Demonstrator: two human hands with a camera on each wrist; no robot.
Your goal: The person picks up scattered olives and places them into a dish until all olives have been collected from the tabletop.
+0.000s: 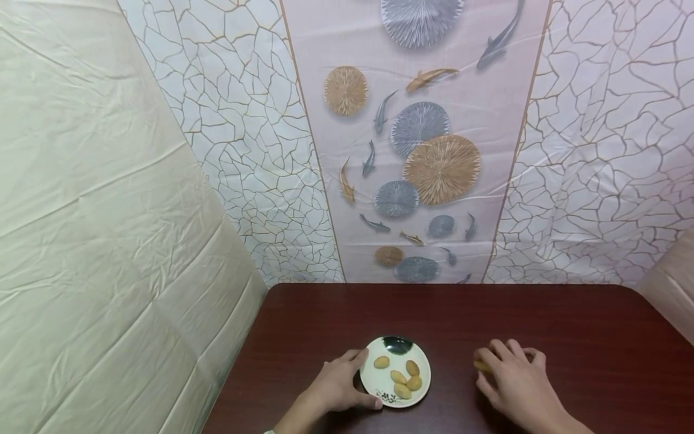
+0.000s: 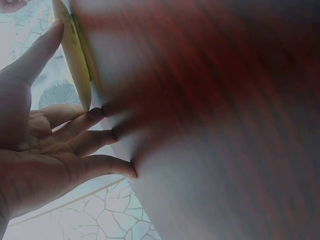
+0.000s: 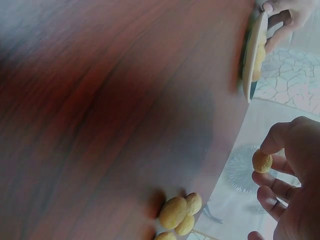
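My left hand (image 1: 338,384) holds the left side of a small round plate (image 1: 374,378), thumb and forefinger at its rim. In the left wrist view its other fingertips (image 2: 111,136) rest on the table. The plate is white with a dark green patch and a small floral print. On it lie several yellow oval fruits (image 1: 398,377). To the right of the plate, my right hand (image 1: 512,381) pinches one small yellow-brown oval fruit (image 3: 262,161) between thumb and fingers. Several more loose fruits (image 3: 173,213) sit on the table near it, hidden by the hand in the head view.
The dark red-brown table (image 1: 434,307) has rounded far corners. Behind it hangs a patterned cloth (image 1: 358,223) with fish and round shapes. Pale creased fabric (image 1: 108,241) borders the left side.
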